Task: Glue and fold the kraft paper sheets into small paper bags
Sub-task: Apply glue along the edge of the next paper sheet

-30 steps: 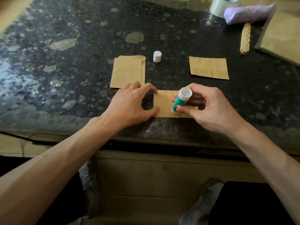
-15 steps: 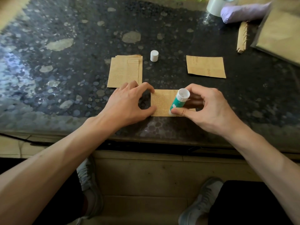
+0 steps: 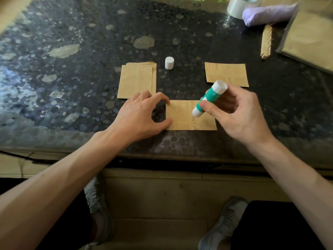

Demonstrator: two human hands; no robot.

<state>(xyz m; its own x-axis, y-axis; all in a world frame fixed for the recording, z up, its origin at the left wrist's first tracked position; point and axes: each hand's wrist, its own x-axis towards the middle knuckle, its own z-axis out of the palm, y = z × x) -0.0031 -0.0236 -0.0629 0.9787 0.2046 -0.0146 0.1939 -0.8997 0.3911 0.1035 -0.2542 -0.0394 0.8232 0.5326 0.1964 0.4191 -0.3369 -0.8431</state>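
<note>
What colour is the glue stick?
The glue stick is teal green with white ends, held in the right hand. The head view shows it best.

Far right of the white cylindrical plastic cap (image 3: 169, 63), a clear tape roll (image 3: 236, 6) and large flat kraft packet (image 3: 310, 38) are cropped by frame edges; fine print on the nearer printed kraft paper sheet (image 3: 180, 115) is illegible.

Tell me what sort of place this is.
Probably a home craft spot rather than a workshop: a dark speckled stone table over a plank floor, with a stack of kraft sheets, a glue stick in the right hand, and a tape roll at the far edge.
</note>
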